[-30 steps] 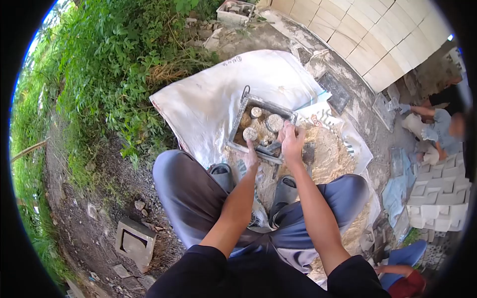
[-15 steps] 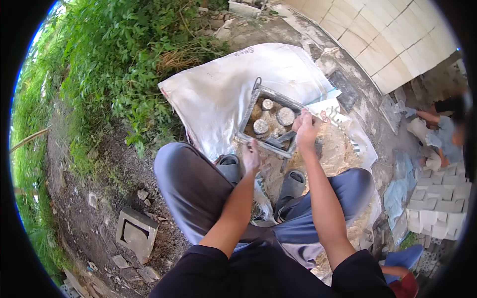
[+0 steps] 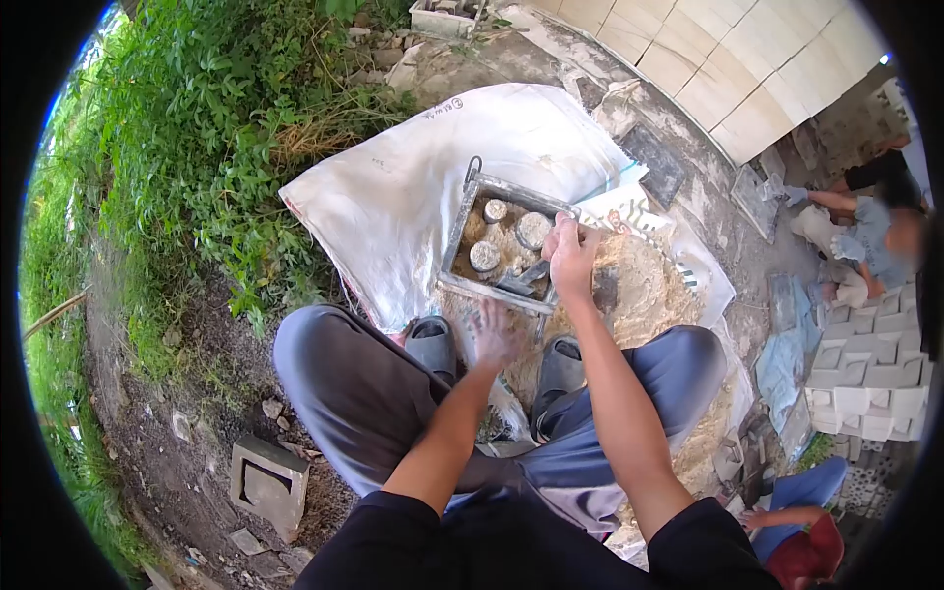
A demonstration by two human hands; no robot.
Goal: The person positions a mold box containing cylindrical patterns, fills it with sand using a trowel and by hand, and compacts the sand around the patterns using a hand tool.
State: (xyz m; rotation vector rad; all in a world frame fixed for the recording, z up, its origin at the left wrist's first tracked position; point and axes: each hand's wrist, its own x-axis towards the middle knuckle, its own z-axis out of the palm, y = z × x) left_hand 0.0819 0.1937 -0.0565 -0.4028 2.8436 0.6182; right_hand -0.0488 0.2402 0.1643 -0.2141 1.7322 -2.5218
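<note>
A square grey mould frame (image 3: 455,234) lies tilted on the white sack (image 3: 393,187), with sandy material inside. Set in it are three round grey-white pieces: a small one (image 3: 496,210), a larger one (image 3: 533,231) and another (image 3: 484,256). A dark tool-like piece (image 3: 523,278) rests in its lower right corner. My right hand (image 3: 569,258) is closed on the frame's right edge. Just below the lower edge, my left hand (image 3: 495,337) is blurred, its fingers spread and nothing seen in them.
Pale sand (image 3: 644,295) lies right of the frame. A hollow concrete block (image 3: 268,484) sits at lower left, stacked white blocks (image 3: 870,379) at right. Two other people are at the right, one in grey (image 3: 873,241), one in a red top (image 3: 806,551). Plants grow at left.
My left hand has let go of the frame's lower edge and moved down toward my feet, its fingers spreading. My right hand stays on the right edge. The view has shifted slightly.
</note>
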